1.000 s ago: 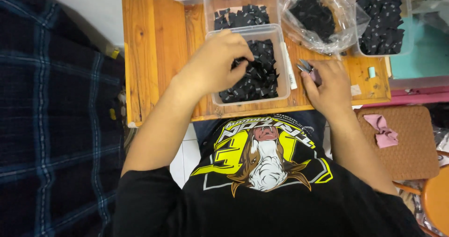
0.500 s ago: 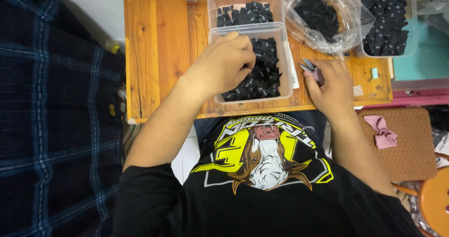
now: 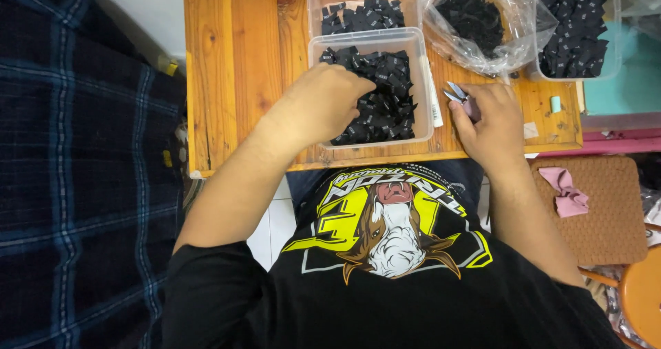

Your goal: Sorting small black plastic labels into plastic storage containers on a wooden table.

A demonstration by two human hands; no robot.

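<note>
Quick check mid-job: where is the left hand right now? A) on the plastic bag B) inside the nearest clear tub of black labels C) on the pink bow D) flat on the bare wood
B: the left hand reaches into the nearest clear tub, fingers among the black labels.

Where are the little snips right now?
In the head view the small snips sit in the right hand, right of the clear tub of black labels, on the wooden table.

left hand (image 3: 329,104) in clear tub (image 3: 421,80) of black labels (image 3: 385,91) | right hand (image 3: 490,118) grips small snips (image 3: 457,96) on wooden table (image 3: 234,67)
</note>
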